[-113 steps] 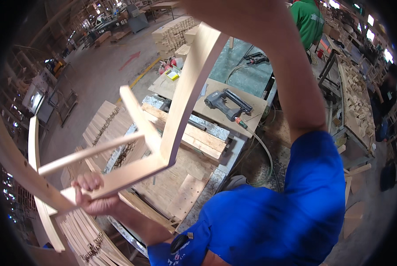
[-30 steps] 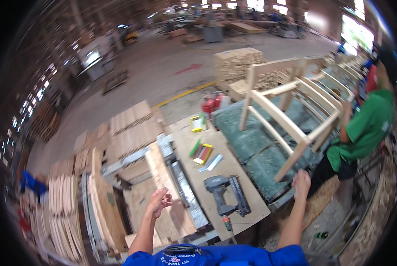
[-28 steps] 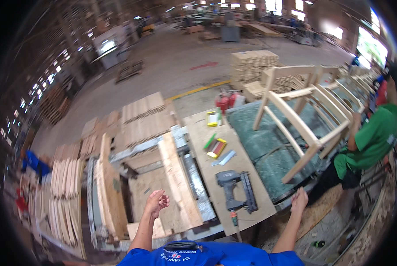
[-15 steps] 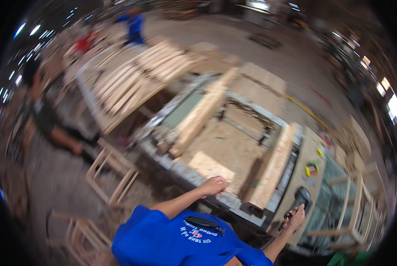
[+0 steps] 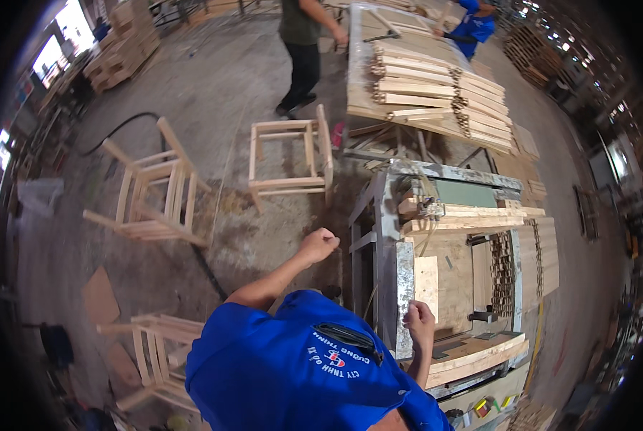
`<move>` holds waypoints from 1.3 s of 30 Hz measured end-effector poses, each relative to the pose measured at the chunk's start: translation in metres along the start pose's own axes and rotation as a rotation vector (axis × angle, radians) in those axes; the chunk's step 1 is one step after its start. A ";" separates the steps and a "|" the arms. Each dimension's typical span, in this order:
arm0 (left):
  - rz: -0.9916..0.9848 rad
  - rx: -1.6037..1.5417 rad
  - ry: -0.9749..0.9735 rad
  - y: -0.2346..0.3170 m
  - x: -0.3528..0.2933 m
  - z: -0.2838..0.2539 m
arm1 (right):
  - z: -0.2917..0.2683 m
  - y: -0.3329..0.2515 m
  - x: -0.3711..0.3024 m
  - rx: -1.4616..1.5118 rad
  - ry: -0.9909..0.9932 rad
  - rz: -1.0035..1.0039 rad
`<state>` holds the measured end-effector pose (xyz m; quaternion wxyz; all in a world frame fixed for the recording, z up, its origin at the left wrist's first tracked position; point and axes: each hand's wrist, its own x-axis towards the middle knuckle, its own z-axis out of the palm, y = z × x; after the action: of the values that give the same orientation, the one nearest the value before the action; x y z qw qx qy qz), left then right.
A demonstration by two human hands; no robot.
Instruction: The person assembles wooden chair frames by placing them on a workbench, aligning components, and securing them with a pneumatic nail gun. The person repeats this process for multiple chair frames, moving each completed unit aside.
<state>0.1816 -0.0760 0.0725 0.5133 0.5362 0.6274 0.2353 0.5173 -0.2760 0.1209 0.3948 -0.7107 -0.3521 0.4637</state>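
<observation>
My left hand (image 5: pixel 320 245) is out over the floor with its fingers curled closed. Whatever may be inside it is hidden. It is nearest to a bare wooden chair frame (image 5: pixel 285 192) and the left side of a metal-framed workbench (image 5: pixel 405 276). Over the bench's near left edge is my right hand (image 5: pixel 419 320), its fingers curled in and no tool in it. Close by lie a pale board (image 5: pixel 427 281) and a thick wooden beam (image 5: pixel 476 363); a second beam (image 5: pixel 472 221) crosses the bench's far part.
More chair frames stand at the left, one (image 5: pixel 159 188) beside a dark hose (image 5: pixel 213 276). Wooden strips (image 5: pixel 415 86) cover a far table, where a person in dark clothes (image 5: pixel 303 57) and one in a blue shirt (image 5: pixel 474 27) stand. A yellow-and-red item (image 5: pixel 483 408) lies on the near board.
My view has swung left toward the chair frames. A dark tool was in my right hand and is no longer in it. My left hand has moved off the bench to over the floor.
</observation>
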 end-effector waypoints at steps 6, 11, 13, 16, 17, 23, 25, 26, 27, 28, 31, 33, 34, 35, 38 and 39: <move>-0.401 -0.381 0.046 -0.059 -0.075 -0.027 | 0.027 -0.013 0.021 -0.540 -0.292 -0.239; -0.514 -0.392 0.038 -0.075 -0.059 -0.036 | 0.048 -0.022 0.027 -0.550 -0.228 -0.089; -0.507 -0.486 0.024 -0.072 -0.018 -0.043 | 0.058 -0.006 0.033 -0.467 -0.231 -0.025; -0.535 -0.567 0.002 -0.056 0.068 -0.060 | 0.076 -0.009 0.045 -0.569 -0.259 0.003; -0.534 -0.559 -0.002 -0.051 0.098 -0.069 | 0.084 -0.010 0.050 -0.566 -0.243 0.033; -0.488 -0.530 0.012 0.013 0.317 -0.112 | 0.124 0.030 0.068 -0.385 0.192 0.307; -0.443 -0.413 0.040 0.016 0.384 -0.135 | 0.159 0.020 0.058 -0.150 0.276 0.616; -0.390 -0.413 0.081 0.014 0.419 -0.135 | 0.157 0.019 0.041 -0.281 0.185 0.528; -0.315 -0.381 0.163 0.012 0.448 -0.143 | 0.164 0.013 0.040 -0.297 0.161 0.562; -0.417 -0.361 0.125 0.009 0.476 -0.150 | 0.179 0.003 0.048 -0.295 0.170 0.628; -0.394 -0.311 0.125 0.008 0.538 -0.143 | 0.226 -0.030 0.055 -0.247 0.255 0.818; -0.451 -0.368 0.143 0.006 0.562 -0.129 | 0.242 -0.050 0.062 -0.245 0.281 0.883; -0.439 -0.461 0.156 0.008 0.572 -0.121 | 0.251 -0.058 0.063 -0.238 0.293 0.914; -0.371 -0.705 0.126 0.001 0.582 -0.118 | 0.253 -0.066 0.068 -0.248 0.293 0.917; -0.402 -0.893 -0.019 0.010 0.604 -0.118 | 0.274 -0.072 0.074 -0.239 0.301 0.915; -0.427 -0.856 0.002 0.010 0.602 -0.116 | 0.279 -0.073 0.070 -0.241 0.297 0.908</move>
<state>0.1434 0.5074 -0.1124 0.7242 0.1354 0.5709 0.3624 0.2682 -0.1172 0.0871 0.1139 -0.8915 0.0021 0.4385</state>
